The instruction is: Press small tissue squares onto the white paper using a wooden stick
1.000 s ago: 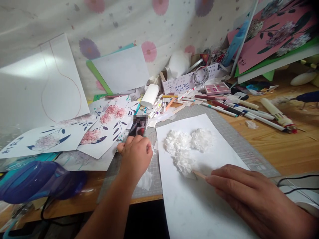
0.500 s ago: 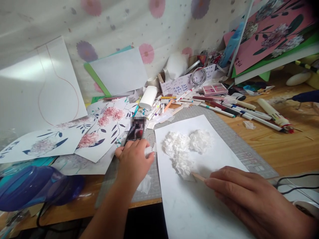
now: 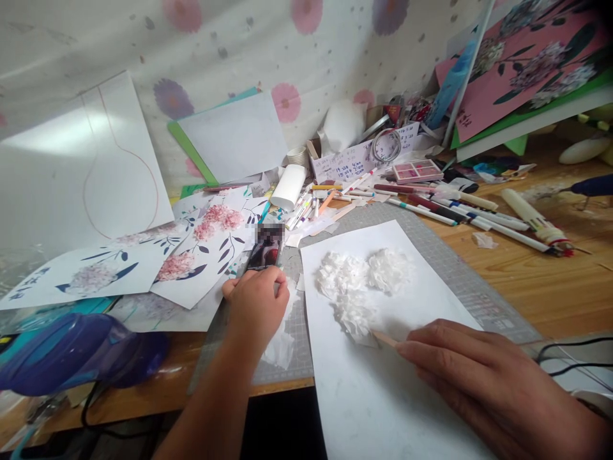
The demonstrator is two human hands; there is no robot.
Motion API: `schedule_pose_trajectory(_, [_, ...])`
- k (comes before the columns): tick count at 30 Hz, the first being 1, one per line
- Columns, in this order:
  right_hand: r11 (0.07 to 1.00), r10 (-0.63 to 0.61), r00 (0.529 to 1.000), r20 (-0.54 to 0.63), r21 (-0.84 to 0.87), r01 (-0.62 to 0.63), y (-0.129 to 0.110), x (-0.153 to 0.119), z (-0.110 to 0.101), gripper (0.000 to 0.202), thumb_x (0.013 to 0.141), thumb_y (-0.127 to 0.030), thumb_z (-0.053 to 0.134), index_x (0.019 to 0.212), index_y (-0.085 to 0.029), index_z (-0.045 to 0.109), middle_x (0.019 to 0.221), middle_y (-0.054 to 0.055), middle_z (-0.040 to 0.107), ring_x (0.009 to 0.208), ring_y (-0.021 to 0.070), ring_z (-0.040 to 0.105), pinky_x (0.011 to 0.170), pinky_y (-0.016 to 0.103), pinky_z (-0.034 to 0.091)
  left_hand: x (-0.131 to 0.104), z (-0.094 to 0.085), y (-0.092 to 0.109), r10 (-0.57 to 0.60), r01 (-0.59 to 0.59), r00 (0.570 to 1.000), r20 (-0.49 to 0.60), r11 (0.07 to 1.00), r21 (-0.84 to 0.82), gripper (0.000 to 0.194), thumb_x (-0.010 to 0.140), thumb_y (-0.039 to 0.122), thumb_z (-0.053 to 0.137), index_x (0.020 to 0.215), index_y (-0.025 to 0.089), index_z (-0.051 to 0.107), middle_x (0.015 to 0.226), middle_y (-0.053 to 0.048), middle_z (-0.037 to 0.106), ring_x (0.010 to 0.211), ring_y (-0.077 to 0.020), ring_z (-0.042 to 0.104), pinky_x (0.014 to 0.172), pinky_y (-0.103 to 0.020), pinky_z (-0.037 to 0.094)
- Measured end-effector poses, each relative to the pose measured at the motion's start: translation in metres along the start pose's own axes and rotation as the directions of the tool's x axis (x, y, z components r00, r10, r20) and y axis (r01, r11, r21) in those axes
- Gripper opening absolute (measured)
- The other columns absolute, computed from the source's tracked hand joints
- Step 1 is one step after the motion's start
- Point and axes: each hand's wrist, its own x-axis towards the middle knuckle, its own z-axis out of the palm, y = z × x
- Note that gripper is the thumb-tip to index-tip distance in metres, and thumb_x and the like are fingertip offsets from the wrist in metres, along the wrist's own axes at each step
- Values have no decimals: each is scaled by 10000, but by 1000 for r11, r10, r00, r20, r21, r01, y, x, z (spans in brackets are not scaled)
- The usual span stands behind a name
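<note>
My right hand (image 3: pixel 483 377) pinches a thin wooden stick (image 3: pixel 384 338). The stick's tip is at the lower edge of the lowest of three ruffled white tissue flowers, a tissue flower (image 3: pixel 354 313) on a white paper sheet (image 3: pixel 407 377). Two more clusters, a left tissue flower (image 3: pixel 339 273) and a right tissue flower (image 3: pixel 389 271), sit above it. My left hand (image 3: pixel 258 303) is closed at the lower end of a phone (image 3: pixel 265 248); its fingertips are hidden, so what it pinches cannot be seen. Thin tissue scraps (image 3: pixel 279 350) lie beside that wrist.
A grey cutting mat (image 3: pixel 438 271) lies under the sheet. Markers (image 3: pixel 479 217) and a paint palette (image 3: pixel 418 170) are at the back right. Flower pictures (image 3: pixel 191 255) and a purple object (image 3: pixel 86 354) are on the left. A glue gun tip (image 3: pixel 565 189) shows far right.
My left thumb, held out to the side before, is now folded in against the fingers. The right hand and stick stay nearly still at the flower. The view has shifted slightly.
</note>
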Motion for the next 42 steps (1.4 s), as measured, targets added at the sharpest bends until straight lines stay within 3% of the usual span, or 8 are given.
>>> schedule_pose_trajectory(6, [1000, -9, 1000, -1, -10, 9, -2, 1, -4, 292, 946, -111, 421, 1211, -201, 504, 960, 62, 614, 772, 125, 602, 633, 222, 482, -1, 0, 7, 79, -79, 997, 8, 995, 57, 147, 770, 325, 646, 875, 227, 619, 891, -35, 706, 915, -286, 598, 851, -457, 291])
schedule_pose_trajectory(13, [1000, 1, 1000, 5, -24, -1, -5, 3, -5, 271, 957, -121, 397, 1193, -199, 505, 958, 58, 606, 782, 121, 599, 632, 224, 479, 0, 2, 9, 146, -137, 988, -50, 978, 157, 179, 834, 178, 493, 707, 215, 613, 742, -23, 682, 819, -263, 600, 823, -476, 296])
schedule_pose_trajectory(18, [999, 7, 1000, -6, -34, -7, -5, 3, -6, 272, 964, -129, 388, 1199, -202, 504, 971, 53, 607, 786, 114, 601, 637, 224, 476, 2, -2, -4, -3, -16, 995, -100, 982, -190, 135, 804, 209, 544, 730, 238, 654, 904, 0, 710, 916, -245, 620, 864, -451, 343])
schedule_pose_trajectory(22, [1000, 5, 1000, -10, -28, -5, -6, 3, -7, 262, 960, -125, 397, 1184, -196, 514, 961, 51, 606, 776, 118, 596, 632, 235, 465, -1, -7, -8, -8, -96, 975, -224, 887, -452, 110, 791, 251, 589, 716, 221, 664, 868, 3, 663, 836, -183, 617, 794, -326, 433])
schedule_pose_trajectory(32, [1000, -1, 999, -45, 5, 1, -11, 13, -13, 236, 965, -123, 406, 1167, -179, 513, 850, 31, 591, 703, 122, 542, 587, 242, 412, -35, -4, 52, 298, -397, 911, -285, 818, -415, 143, 827, 180, 609, 726, 245, 686, 661, 52, 648, 661, -140, 585, 731, -343, 373])
schedule_pose_trajectory(36, [1000, 19, 1000, -11, 7, -19, -12, 12, -13, 220, 971, -139, 407, 1145, -186, 533, 852, 38, 594, 714, 126, 549, 591, 245, 411, -24, -10, 41, 2, -124, 980, -199, 788, -604, 89, 817, 216, 605, 751, 232, 662, 640, 52, 685, 616, -142, 613, 631, -301, 437])
schedule_pose_trajectory(39, [1000, 13, 1000, 13, -3, -13, -11, 11, -13, 210, 972, -148, 397, 1109, -191, 550, 844, 38, 594, 694, 123, 551, 580, 244, 416, -12, -27, 14, -376, 72, 878, -295, 713, -697, 80, 837, 284, 605, 806, 218, 637, 595, 60, 661, 540, -130, 580, 522, -260, 436])
schedule_pose_trajectory(42, [1000, -7, 1000, 10, -10, 7, -9, 10, -12, 230, 967, -140, 390, 1136, -189, 539, 895, 52, 605, 713, 126, 573, 592, 247, 435, -14, -36, 0, -353, 60, 845, -401, 809, -585, 119, 880, 305, 561, 874, 223, 647, 692, 53, 680, 585, -136, 595, 517, -265, 442])
